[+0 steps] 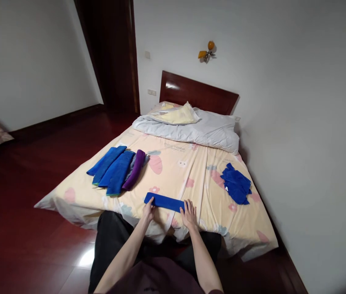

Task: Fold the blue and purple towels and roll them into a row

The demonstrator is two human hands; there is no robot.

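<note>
Hiding pt. of blue cloth [167,202]: R fingers [189,206]

There are one left hand [149,210], one right hand [189,214], one flat blue strip [167,202], at least three folded blue cloths [119,171] whose overlapping hides the exact number, one purple cloth [135,170], one crumpled blue cloth [236,183], one bed [173,175], one headboard [197,93], and one wall lamp [207,58] having two orange shades [211,45].

Head view, forward and down, hands [189,214] near, bed [173,177] beyond
</note>
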